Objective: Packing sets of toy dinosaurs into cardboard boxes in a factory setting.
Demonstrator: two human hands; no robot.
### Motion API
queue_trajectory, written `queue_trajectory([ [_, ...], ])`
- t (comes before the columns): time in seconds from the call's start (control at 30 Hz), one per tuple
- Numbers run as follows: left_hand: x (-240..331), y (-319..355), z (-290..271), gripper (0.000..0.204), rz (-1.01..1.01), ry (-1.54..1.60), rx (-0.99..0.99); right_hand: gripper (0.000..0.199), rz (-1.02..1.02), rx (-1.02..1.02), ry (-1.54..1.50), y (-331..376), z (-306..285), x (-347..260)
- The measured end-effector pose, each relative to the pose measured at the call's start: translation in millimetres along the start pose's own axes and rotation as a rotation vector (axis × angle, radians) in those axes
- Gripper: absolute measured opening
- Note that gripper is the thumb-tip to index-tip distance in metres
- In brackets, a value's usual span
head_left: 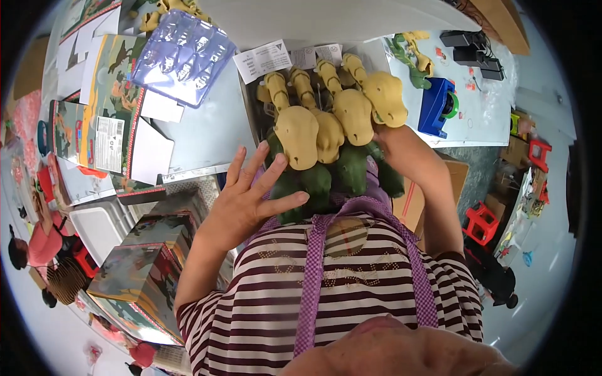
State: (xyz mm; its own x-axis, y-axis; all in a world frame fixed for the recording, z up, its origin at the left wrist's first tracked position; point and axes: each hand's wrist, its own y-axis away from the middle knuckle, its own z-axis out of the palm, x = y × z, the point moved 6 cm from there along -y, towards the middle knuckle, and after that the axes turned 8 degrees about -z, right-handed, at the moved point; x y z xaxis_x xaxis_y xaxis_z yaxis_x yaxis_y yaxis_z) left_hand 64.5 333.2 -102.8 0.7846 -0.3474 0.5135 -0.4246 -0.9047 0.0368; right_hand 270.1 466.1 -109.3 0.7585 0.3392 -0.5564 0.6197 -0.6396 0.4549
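Observation:
Several toy dinosaurs stand in a row in an open carton [249, 119] in front of me, with tan-yellow rounded parts [297, 138] and dark green parts [353, 170] below them. Beside the leftmost toys is my left hand [251, 195], its fingers spread and nothing held in them. Its fingertips lie close to the tan part; I cannot tell whether they touch. At the row's right end, my right hand [390, 143] reaches in by the rightmost tan part [387, 99], and its fingers are hidden behind the toys. White printed leaflets [262, 61] stick up at the carton's far side.
On the table's left lie a clear plastic blister tray [184, 57] and flat printed boxes [113, 106]. A blue tape dispenser [436, 106], black adapters [471, 53] and a loose green-and-tan toy [411, 59] are on the right. Printed cartons [141, 276] stack at lower left; red stools [481, 224] stand right.

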Motion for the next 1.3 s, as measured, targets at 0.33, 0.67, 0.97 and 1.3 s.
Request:
queue_trajectory([
  [0.33,9.4,-0.1,1.3,0.062,0.016,0.039,0.107,0.083,0.049,0.549,-1.164,91.2,71.0,79.2],
  [0.67,18.9,-2.6,2.2,0.043,-0.016,0.167,0.13,0.038,-0.059,0.528,-0.254,75.9,32.2,-5.8],
  [0.97,5.0,-41.7,-2.3,0.068,-0.332,-0.228,0.063,0.032,0.104,0.414,-0.036,18.0,18.3,-10.8],
  [1.3,-12.2,-72.5,-4.1,0.076,-0.37,-0.34,-0.039,0.035,0.058,0.496,0.432,-48.8,22.0,-9.7],
])
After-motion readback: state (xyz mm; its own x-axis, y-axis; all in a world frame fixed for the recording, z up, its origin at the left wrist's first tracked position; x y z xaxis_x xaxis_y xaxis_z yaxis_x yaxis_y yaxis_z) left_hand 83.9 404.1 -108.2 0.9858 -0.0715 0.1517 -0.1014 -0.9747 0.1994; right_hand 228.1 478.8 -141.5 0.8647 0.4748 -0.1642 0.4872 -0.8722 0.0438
